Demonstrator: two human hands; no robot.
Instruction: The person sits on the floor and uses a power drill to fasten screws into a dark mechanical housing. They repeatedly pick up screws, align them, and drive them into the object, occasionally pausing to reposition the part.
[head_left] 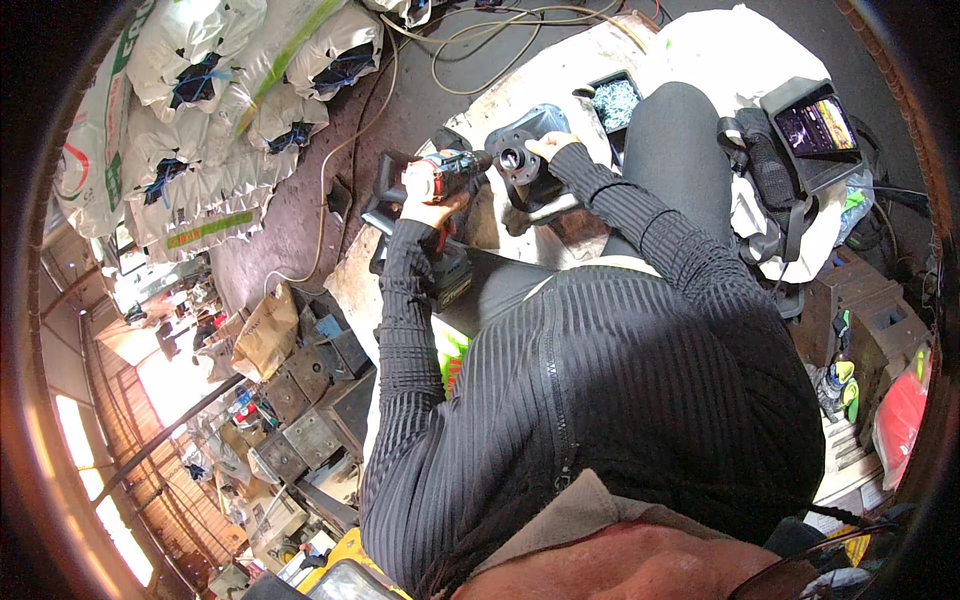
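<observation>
Watching from afar, I saw the left hand (435,211) closed around the drill (456,165), its long axis pointing rightward to the black part (522,173), near the far left edge of the pale mat (540,78); the right hand (552,146), nearer, seemed pinching that part's rim.

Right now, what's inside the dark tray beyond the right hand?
The tray holds many small pale pieces, too tiny to identify. Whatever lies beneath the top layer is covered.
</observation>
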